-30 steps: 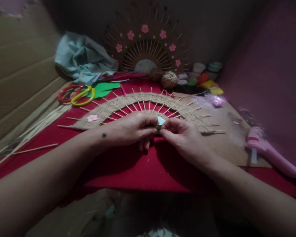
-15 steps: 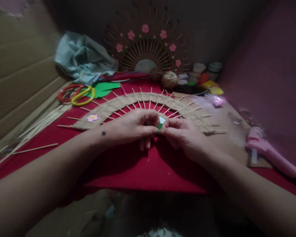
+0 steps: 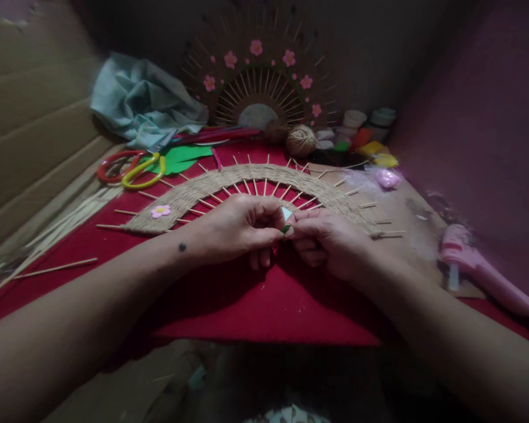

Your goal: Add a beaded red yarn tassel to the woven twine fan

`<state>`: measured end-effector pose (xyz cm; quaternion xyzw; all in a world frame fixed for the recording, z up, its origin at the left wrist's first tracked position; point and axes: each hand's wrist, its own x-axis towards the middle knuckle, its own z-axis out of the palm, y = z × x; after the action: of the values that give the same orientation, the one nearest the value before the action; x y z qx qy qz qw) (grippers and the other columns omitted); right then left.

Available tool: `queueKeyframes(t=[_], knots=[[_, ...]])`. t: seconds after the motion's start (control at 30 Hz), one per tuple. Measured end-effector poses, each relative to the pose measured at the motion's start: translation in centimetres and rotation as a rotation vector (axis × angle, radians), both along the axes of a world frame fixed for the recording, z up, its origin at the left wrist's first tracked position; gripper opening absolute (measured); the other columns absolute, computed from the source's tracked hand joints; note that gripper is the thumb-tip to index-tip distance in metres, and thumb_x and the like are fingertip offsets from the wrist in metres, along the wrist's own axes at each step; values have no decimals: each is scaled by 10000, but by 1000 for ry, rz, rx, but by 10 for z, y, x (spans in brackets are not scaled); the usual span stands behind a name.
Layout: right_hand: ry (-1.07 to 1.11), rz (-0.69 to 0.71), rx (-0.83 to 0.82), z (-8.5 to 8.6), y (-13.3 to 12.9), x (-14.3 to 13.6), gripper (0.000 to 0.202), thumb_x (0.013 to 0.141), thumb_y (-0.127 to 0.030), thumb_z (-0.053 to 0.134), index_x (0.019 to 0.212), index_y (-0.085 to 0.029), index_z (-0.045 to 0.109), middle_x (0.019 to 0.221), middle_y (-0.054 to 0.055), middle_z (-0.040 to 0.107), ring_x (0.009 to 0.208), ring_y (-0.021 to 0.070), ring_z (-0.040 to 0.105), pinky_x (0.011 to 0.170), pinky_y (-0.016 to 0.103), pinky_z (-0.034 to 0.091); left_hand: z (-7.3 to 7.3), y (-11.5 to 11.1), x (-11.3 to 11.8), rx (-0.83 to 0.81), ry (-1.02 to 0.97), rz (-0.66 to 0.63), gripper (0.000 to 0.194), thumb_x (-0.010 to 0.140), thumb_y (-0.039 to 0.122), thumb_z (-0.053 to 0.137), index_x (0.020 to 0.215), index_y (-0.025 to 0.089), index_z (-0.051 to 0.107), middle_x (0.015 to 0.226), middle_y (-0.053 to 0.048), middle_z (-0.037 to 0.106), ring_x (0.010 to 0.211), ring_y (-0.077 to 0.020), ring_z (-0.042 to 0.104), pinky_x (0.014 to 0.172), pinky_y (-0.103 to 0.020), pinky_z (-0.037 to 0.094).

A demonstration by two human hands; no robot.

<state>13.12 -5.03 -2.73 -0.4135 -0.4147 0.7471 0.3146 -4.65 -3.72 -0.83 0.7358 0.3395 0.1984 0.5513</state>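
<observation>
You work with no readable text, label, brand, number or sign in view, none being legible on the containers point(image 3: 382, 120) at the upper right of the frame, the pink tool point(image 3: 476, 261) at the right edge or the scissors point(image 3: 162, 169) at the left.

Head view: I see left hand point(image 3: 242, 229) and right hand point(image 3: 332, 238) pinching a small green scrap point(image 3: 285, 228); woven fan point(image 3: 264, 171) beyond, scissors point(image 3: 140, 167) farther left.

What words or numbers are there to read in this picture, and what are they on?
None: no words, labels, brands, numbers or signs are readable.
The held green piece: no lettering shows.
The pink tool, white cup and lidded tub: too blurred to tell.
</observation>
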Motion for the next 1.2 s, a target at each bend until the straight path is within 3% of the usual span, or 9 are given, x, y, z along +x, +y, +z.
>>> queueKeyframes(t=[0.33,0.47,0.63,0.8,0.9,1.1,1.2], knots=[[10,30,-61,2,2,3,215,607,-103,597,590,-192,403,445,-113,239,398,27,105,371,187,52,3,-2,1,11,-15,6,100,838,68,502,784,143,540,523,40,605,459,-77,611,453,-143,480],[-78,-15,157,2,-4,3,152,654,-169,646,637,-182,495,443,-104,321,383,31,179,367,188,104,4,-2,1,-17,-24,18,112,853,71,488,782,141,540,525,40,608,457,-73,612,450,-134,476],[-315,-79,599,2,-10,2,98,720,-196,621,651,-172,556,600,-31,536,550,82,446,516,214,340,4,0,1,-106,-30,21,99,865,111,495,778,154,515,496,36,609,435,-104,622,428,-161,485],[-492,-83,772,1,-12,2,105,788,-197,556,685,-179,570,627,-22,544,592,103,455,570,242,350,4,2,-1,-235,-115,4,115,858,174,547,752,157,505,513,22,623,433,-109,624,415,-167,496],[-422,-68,727,2,-12,3,111,786,-207,561,678,-180,563,613,-31,519,562,90,418,539,233,325,4,2,-2,-265,-131,0,118,849,173,565,744,156,514,524,20,629,430,-101,618,417,-162,498],[-151,-74,386,0,-10,3,126,762,-246,598,668,-178,550,473,-84,392,410,45,252,408,210,179,4,1,-2,-236,-107,33,107,873,211,555,778,167,531,521,13,633,437,-115,622,420,-182,502],[-142,-98,368,1,-10,2,168,750,-275,649,658,-173,553,468,-84,407,405,40,268,401,210,173,5,0,-1,-226,-102,55,105,870,211,555,779,171,522,521,20,629,437,-119,622,415,-189,500]])
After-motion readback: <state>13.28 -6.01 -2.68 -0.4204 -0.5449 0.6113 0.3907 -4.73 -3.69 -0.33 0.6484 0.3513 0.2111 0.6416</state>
